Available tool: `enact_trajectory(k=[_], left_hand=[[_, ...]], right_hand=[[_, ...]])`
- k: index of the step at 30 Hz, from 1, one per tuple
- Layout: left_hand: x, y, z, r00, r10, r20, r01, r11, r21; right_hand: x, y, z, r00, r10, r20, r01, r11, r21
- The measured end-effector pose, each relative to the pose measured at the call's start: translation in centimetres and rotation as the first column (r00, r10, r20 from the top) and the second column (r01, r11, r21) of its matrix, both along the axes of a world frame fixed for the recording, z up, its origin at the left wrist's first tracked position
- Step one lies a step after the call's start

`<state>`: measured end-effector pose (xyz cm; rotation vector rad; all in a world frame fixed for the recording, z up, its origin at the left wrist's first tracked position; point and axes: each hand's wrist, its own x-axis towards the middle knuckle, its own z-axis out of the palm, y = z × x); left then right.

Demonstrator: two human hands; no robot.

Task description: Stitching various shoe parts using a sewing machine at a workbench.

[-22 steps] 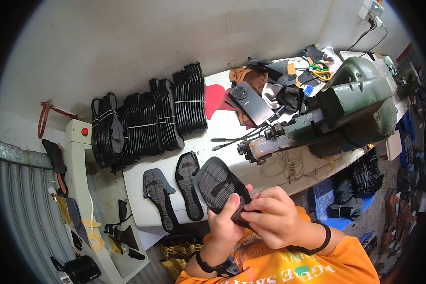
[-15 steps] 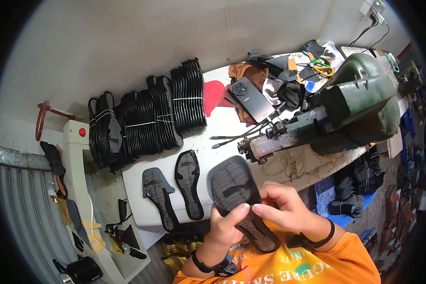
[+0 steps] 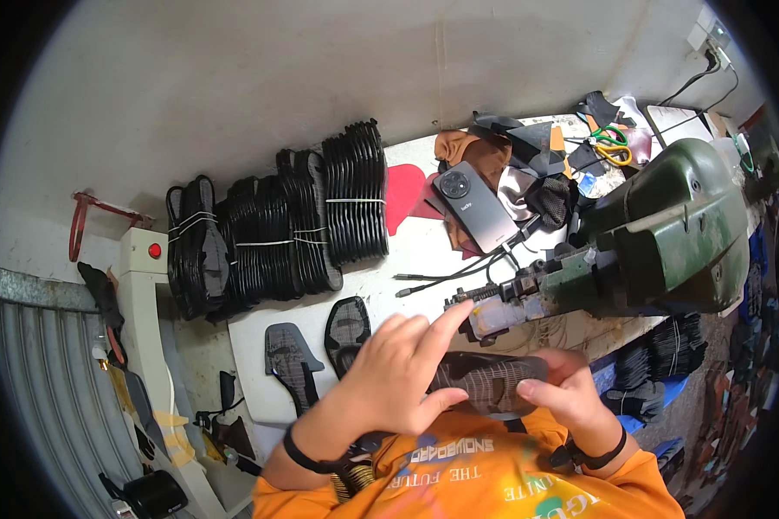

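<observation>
Single wide fisheye view from the person's head, the left one of two cameras worn side by side, looking down and forward. The left hand [image 3: 394, 372] and right hand [image 3: 571, 394] are near the lens, in the lower centre of the frame, above the orange shirt [image 3: 459, 489] along the bottom edge. Beyond them the tabletop [image 3: 368, 281] slants up toward the upper right, and the more distant wall [image 3: 320, 69] fills the top. Straight edges bow toward dark, rounded corners.

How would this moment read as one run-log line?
right hand: grips sole | left hand: open, overlapping sole, contact unclear | table: bundled soles, phone, machine
</observation>
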<state>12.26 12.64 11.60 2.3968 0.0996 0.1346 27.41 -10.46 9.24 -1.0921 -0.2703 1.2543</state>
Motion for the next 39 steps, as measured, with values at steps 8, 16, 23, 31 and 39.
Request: enact_trajectory(k=[8, 16, 23, 31, 39], left_hand=[[7.9, 4.2, 0.1, 0.955, -0.259, 0.146, 0.227, 0.952, 0.205], [11.4, 4.8, 0.5, 0.928, -0.355, -0.113, 0.371, 0.904, 0.213], [12.4, 5.2, 0.5, 0.898, -0.386, -0.210, 0.407, 0.911, 0.063], [12.4, 6.4, 0.3, 0.897, -0.353, -0.267, 0.367, 0.930, 0.003], [11.2, 7.5, -0.5, 0.954, -0.262, -0.145, 0.261, 0.965, -0.028]], right_hand=[[-0.8, 0.6, -1.9, 0.988, 0.025, -0.150, -0.043, 0.993, -0.112], [0.2, 1.0, -0.9, 0.988, 0.109, -0.111, -0.132, 0.965, -0.225], [-0.4, 0.9, -1.8, 0.997, 0.060, -0.048, -0.066, 0.988, -0.137], [0.3, 3.1, -0.6, 0.999, 0.001, 0.041, 0.007, 0.979, -0.204], [0.0, 4.9, -2.6, 0.964, -0.094, 0.249, 0.159, 0.954, -0.254]])
